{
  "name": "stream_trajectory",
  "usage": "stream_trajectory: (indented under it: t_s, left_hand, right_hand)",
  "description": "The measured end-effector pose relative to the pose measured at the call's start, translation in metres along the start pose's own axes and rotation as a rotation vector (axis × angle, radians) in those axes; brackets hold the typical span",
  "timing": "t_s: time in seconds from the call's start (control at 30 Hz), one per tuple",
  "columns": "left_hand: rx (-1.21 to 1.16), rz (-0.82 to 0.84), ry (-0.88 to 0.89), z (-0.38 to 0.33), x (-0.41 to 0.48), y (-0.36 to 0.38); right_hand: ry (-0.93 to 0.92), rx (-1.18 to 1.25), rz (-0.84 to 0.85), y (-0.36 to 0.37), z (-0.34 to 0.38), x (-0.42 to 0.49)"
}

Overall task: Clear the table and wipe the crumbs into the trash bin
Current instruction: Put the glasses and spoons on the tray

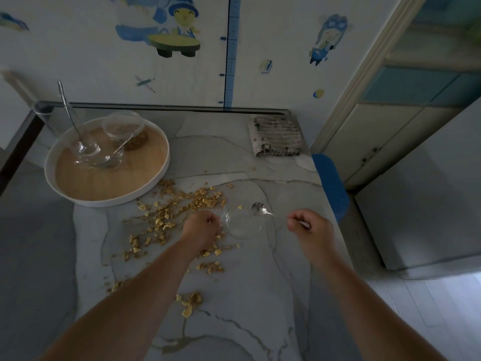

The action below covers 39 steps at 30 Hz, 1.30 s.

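Left hand (201, 227) curled, fingers gripping the rim of a clear glass bowl (240, 222) on the marble table (234, 295). Right hand (311, 226) pinching the handle of a spoon (261, 209), handle mostly hidden. Yellow-brown crumbs (166, 217) scattered left of the bowl, beside a round tray (109, 162). Bowl's outline faint, hard to trace in dim light.
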<state>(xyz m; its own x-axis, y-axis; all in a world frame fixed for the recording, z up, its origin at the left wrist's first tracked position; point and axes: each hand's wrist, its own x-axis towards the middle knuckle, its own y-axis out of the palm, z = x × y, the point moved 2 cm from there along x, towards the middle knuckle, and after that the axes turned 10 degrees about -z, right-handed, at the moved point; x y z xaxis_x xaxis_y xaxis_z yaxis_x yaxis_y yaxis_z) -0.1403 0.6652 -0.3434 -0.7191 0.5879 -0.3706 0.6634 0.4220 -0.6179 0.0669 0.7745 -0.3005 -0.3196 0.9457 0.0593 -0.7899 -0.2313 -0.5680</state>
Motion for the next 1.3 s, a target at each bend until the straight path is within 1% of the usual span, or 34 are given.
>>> stream_trajectory:
  t_s: [0.1,0.2,0.37,0.53,0.63,0.7,0.77,0.83,0.87,0.93,1.03,1.2,1.3]
  left_hand:
    - [0.021,0.004,0.039,-0.002,-0.004,-0.011]
    - [-0.025,0.004,0.053,0.001,-0.006,-0.023]
    - [-0.101,0.01,0.025,0.009,-0.008,-0.041]
    - [-0.101,-0.004,0.05,0.012,-0.012,-0.058]
    - [-0.126,-0.023,0.014,0.018,-0.015,-0.068]
    - [-0.143,-0.045,-0.015,0.024,-0.019,-0.075]
    - [-0.139,-0.07,-0.037,0.031,-0.022,-0.081]
    - [-0.133,-0.11,-0.073,0.037,-0.026,-0.089]
    - [-0.143,-0.129,-0.097,0.041,-0.027,-0.093]
    - [-0.195,-0.161,-0.149,0.048,-0.027,-0.102]
    - [-0.284,-0.213,-0.21,0.059,-0.026,-0.121]
    - [-0.411,-0.279,-0.214,0.068,0.0,-0.152]
    - [-0.401,-0.289,-0.223,0.074,0.022,-0.161]
  right_hand:
    - [-0.017,-0.063,0.058,0.025,0.012,0.011]
    - [-0.022,-0.097,0.117,0.044,0.02,0.012]
    - [-0.039,-0.097,0.12,0.056,0.033,0.01]
    - [0.007,-0.066,0.151,0.067,0.041,0.007]
    - [0.077,0.034,0.144,0.074,0.047,0.003]
    - [0.157,0.119,0.166,0.08,0.054,-0.001]
    - [0.337,0.298,0.234,0.085,0.06,-0.008]
    - [0.524,0.52,0.347,0.096,0.067,-0.016]
    - [0.57,0.586,0.379,0.102,0.07,-0.019]
    - [0.579,0.636,0.397,0.113,0.08,-0.022]
    - [0.575,0.619,0.404,0.131,0.1,-0.025]
    - [0.574,0.592,0.4,0.171,0.138,-0.002]
    - [0.615,0.547,0.39,0.195,0.152,0.018]
